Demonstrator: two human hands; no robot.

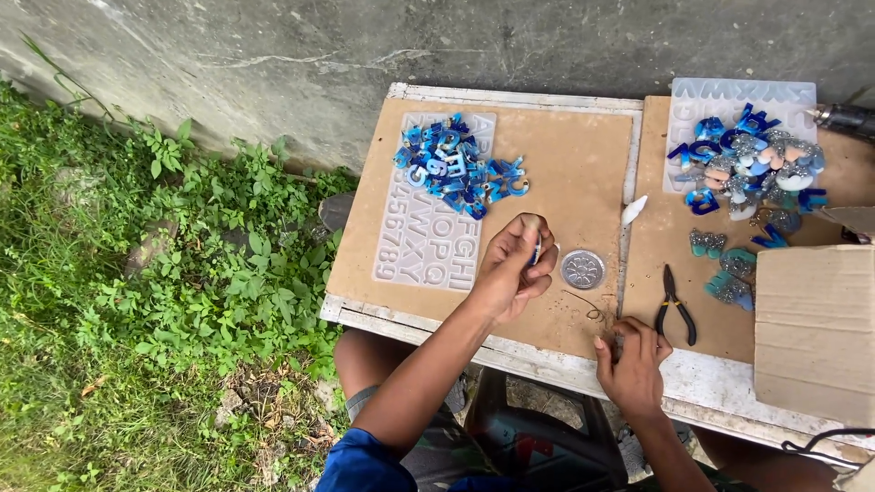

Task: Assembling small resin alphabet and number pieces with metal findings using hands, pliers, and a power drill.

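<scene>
From the head camera I see my left hand (pixel 513 266) clenched around a small blue resin piece (pixel 536 252), lifted above the board (pixel 583 173) beside a round silver disc (pixel 582 269). My right hand (pixel 633 357) pinches something too small to tell — pliers (pixel 675 305) untouched. Finished blue letters (pixel 460 164) sit heaped on the mould (pixel 428 246) — many done.

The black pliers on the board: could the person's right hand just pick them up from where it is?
Probably yes. The pliers lie flat on the brown board just beyond the right hand, with nothing between them, though its fingers seem busy pinching something small.
</scene>
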